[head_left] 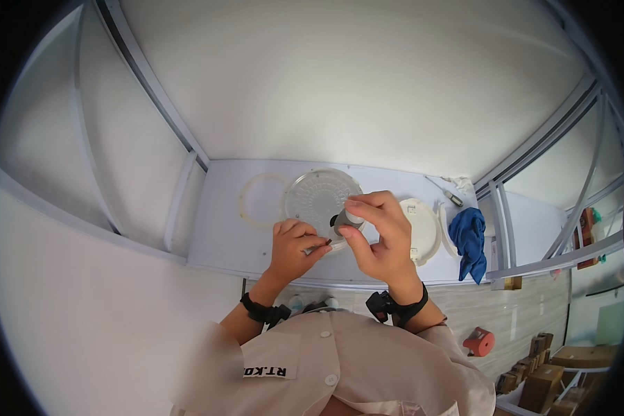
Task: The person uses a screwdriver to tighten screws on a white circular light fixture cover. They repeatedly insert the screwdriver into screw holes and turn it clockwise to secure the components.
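Note:
My right hand (385, 236) grips a small grey cylinder (349, 221) with a pale top and a black end between thumb and fingers. Close beside it, my left hand (295, 248) pinches a small dark piece (328, 242), too small to name. Both hands are raised over the front of a white table (218, 243). Behind them lies a clear round disc (312, 197) with a pattern of fine marks, partly covered by the right hand and the cylinder. A white round cover (423, 236) rests just right of my right hand.
A thin cream ring (241, 203) lies left of the disc. To the right are a screwdriver (453, 199) and a crumpled blue cloth (470, 243) hanging over the front edge. Metal frame posts (503, 225) stand at the table's sides. A red roll-shaped object (480, 342) and cardboard boxes (542, 387) are on the lower right.

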Action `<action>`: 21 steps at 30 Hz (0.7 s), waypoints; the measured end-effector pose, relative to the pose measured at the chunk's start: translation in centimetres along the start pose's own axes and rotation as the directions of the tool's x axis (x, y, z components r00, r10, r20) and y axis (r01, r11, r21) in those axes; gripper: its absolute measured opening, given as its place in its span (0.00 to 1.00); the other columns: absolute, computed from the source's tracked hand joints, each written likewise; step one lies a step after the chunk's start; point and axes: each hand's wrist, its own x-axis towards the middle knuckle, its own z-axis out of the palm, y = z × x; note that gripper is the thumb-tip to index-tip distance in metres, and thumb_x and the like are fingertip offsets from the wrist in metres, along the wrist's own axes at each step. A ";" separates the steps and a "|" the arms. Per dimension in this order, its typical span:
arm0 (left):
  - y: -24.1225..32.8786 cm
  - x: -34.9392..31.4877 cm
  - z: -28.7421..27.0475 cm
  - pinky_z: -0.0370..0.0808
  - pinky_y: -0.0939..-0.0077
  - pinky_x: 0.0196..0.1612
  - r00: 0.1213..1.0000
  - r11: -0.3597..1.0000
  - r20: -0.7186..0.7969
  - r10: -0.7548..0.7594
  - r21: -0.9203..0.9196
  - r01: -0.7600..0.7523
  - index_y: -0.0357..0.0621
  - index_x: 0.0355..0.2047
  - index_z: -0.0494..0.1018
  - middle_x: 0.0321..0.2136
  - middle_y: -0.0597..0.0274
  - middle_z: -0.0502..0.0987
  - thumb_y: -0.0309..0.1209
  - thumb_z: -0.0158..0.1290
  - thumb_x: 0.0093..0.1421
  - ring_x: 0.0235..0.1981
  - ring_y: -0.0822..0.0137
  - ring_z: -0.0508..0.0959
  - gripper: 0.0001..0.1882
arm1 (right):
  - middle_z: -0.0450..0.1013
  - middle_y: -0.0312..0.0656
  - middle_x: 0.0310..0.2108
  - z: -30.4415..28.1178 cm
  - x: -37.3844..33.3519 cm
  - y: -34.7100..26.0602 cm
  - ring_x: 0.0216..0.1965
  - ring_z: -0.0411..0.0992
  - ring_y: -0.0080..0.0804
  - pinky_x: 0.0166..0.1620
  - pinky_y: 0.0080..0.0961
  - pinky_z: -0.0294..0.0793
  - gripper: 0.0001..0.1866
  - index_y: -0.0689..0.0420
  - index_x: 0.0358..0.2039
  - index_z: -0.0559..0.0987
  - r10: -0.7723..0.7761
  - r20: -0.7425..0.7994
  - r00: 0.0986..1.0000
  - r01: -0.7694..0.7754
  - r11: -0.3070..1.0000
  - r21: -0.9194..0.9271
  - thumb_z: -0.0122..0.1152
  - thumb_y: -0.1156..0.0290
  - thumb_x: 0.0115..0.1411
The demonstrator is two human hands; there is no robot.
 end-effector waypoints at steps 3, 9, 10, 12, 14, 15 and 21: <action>-0.1 -0.1 -0.2 0.62 0.63 0.51 1.000 1.000 0.019 -0.004 0.007 0.004 0.60 0.29 0.88 0.35 0.79 0.79 0.40 0.77 0.51 0.45 0.68 0.75 0.08 | 0.79 0.54 0.57 0.0 0.3 -0.8 0.53 0.81 0.50 0.50 0.36 0.83 0.19 0.63 0.56 0.84 0.057 0.094 0.994 -0.066 0.993 0.097 0.72 0.79 0.63; 0.1 -0.1 -0.2 0.62 0.63 0.50 1.000 1.000 0.012 0.000 0.003 0.000 0.60 0.29 0.88 0.34 0.79 0.78 0.40 0.77 0.51 0.45 0.68 0.74 0.08 | 0.79 0.54 0.57 0.0 0.5 -0.6 0.53 0.81 0.47 0.50 0.35 0.83 0.21 0.63 0.58 0.84 -0.023 0.030 0.999 0.019 0.991 0.129 0.72 0.80 0.63; -0.1 -0.2 -0.2 0.62 0.63 0.50 1.000 1.000 0.009 0.008 0.009 -0.008 0.60 0.29 0.88 0.34 0.79 0.78 0.40 0.77 0.51 0.45 0.68 0.74 0.08 | 0.79 0.53 0.57 0.0 0.4 -0.2 0.52 0.81 0.47 0.50 0.35 0.83 0.22 0.62 0.58 0.84 -0.026 0.002 1.000 0.026 0.994 0.103 0.72 0.80 0.62; -0.1 -0.2 -0.1 0.62 0.63 0.50 1.000 1.000 0.005 0.014 0.012 -0.014 0.60 0.30 0.89 0.34 0.79 0.78 0.40 0.77 0.51 0.44 0.68 0.74 0.08 | 0.80 0.54 0.56 -0.2 0.0 0.5 0.52 0.81 0.47 0.50 0.35 0.83 0.23 0.62 0.58 0.84 -0.018 -0.027 0.999 0.019 0.999 0.043 0.73 0.80 0.62; 0.0 -0.1 -0.2 0.62 0.64 0.50 1.000 1.000 0.003 0.013 0.006 -0.013 0.60 0.30 0.89 0.34 0.79 0.79 0.40 0.77 0.51 0.44 0.69 0.74 0.08 | 0.80 0.56 0.55 -0.8 -0.5 0.7 0.53 0.82 0.48 0.54 0.36 0.82 0.23 0.63 0.59 0.83 0.028 -0.004 1.000 -0.028 0.999 -0.036 0.72 0.80 0.63; 0.0 -0.1 -0.1 0.62 0.64 0.49 1.000 1.000 -0.001 0.014 0.003 -0.014 0.60 0.30 0.89 0.34 0.79 0.79 0.41 0.77 0.51 0.44 0.69 0.74 0.08 | 0.81 0.56 0.54 -1.0 -0.5 0.6 0.52 0.82 0.48 0.54 0.36 0.83 0.23 0.62 0.60 0.83 0.038 0.014 0.999 -0.038 0.999 -0.037 0.72 0.79 0.63; 0.0 0.1 -0.1 0.61 0.64 0.49 1.000 1.000 -0.009 0.014 -0.005 -0.014 0.60 0.30 0.89 0.34 0.79 0.79 0.41 0.77 0.52 0.44 0.69 0.73 0.08 | 0.80 0.51 0.54 0.2 0.6 -0.9 0.47 0.82 0.45 0.49 0.36 0.84 0.23 0.59 0.58 0.84 -0.002 0.018 1.000 0.000 0.993 0.118 0.75 0.77 0.62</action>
